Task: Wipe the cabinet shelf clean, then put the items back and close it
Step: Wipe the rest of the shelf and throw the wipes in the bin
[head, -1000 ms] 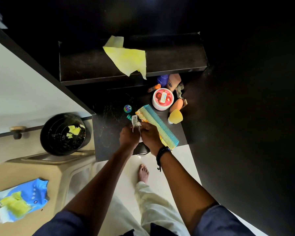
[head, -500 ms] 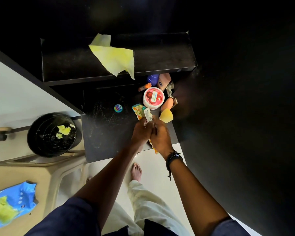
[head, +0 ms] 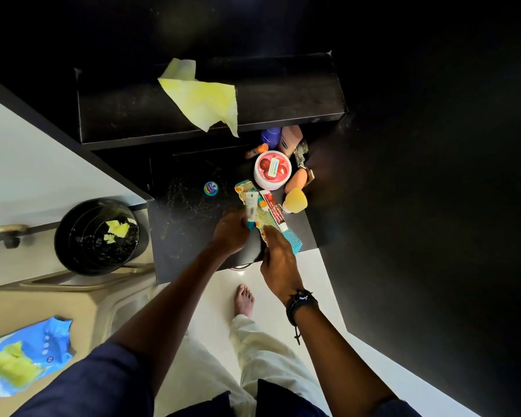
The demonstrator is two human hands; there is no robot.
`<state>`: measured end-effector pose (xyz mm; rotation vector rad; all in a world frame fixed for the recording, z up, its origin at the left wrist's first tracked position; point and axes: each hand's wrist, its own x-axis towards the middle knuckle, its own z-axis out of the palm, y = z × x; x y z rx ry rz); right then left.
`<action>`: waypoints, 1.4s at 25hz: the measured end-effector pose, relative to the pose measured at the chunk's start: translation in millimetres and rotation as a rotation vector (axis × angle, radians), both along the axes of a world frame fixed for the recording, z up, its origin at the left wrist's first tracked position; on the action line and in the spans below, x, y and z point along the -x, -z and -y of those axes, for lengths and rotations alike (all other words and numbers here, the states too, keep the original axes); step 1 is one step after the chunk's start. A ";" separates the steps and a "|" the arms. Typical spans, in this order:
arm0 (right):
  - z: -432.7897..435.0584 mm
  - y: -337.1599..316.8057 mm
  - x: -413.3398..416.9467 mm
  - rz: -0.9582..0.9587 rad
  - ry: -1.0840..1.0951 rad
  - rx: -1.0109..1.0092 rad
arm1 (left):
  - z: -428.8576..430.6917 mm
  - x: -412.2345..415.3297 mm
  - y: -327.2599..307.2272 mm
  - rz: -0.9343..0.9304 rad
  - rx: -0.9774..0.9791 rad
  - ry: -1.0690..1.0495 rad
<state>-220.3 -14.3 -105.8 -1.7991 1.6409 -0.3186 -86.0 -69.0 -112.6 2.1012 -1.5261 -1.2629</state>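
Two hands [head: 232, 233] [head: 278, 260] on tube [head: 251, 206], comb [head: 290, 241]

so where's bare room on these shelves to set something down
Bare: lower shelf left of the round tin; upper shelf right of the yellow cloth. Crowded: the lower shelf's right end around the red-lidded jar.

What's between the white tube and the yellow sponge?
Head view: a red-and-white tube, lying over the teal comb, sits between the white tube and the yellow sponge.
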 end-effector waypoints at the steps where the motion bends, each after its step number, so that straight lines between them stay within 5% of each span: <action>1: -2.4 1.6 -0.3 -0.039 -0.027 0.000 | -0.4 -3.3 2.1 -0.008 -0.027 0.019; 16: 7.9 5.6 13.0 -0.226 -0.100 -0.029 | -1.9 11.9 4.8 -0.126 -0.094 0.065; 23: -0.6 1.3 0.3 -0.206 -0.073 0.175 | 8.2 -25.0 -3.6 0.245 0.254 -0.153; 35: 21.6 -17.7 -10.0 -0.088 -0.129 0.078 | 15.6 -55.8 8.6 0.373 0.174 0.073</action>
